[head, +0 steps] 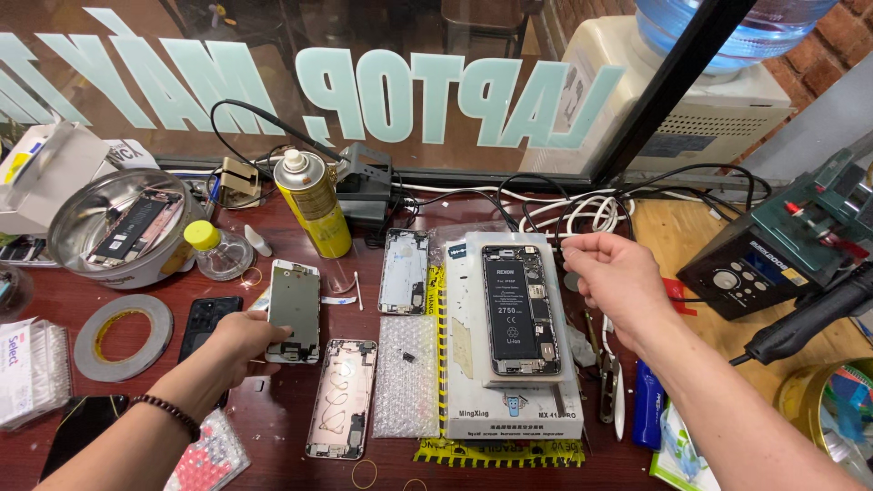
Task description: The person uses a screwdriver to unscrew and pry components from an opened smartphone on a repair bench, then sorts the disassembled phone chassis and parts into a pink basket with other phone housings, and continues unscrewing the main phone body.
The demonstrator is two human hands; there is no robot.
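Observation:
My left hand (238,338) grips the lower edge of a phone screen panel (296,305) lying on the dark red table. My right hand (611,275) hovers with pinched fingers just right of an opened phone (520,309), whose black battery shows. Whether something tiny sits between the fingertips I cannot tell. The opened phone rests on a white box (509,414). A rose-coloured phone back housing (343,396) lies below the screen panel, and a silver housing (404,271) lies between the panel and the box.
A yellow spray can (314,202) stands at the back. A metal bowl (86,214) holds a phone part on the left, near a tape roll (123,335). A soldering station (773,264) with a black handpiece (809,314) stands right. Tweezers (611,386) lie beside the box.

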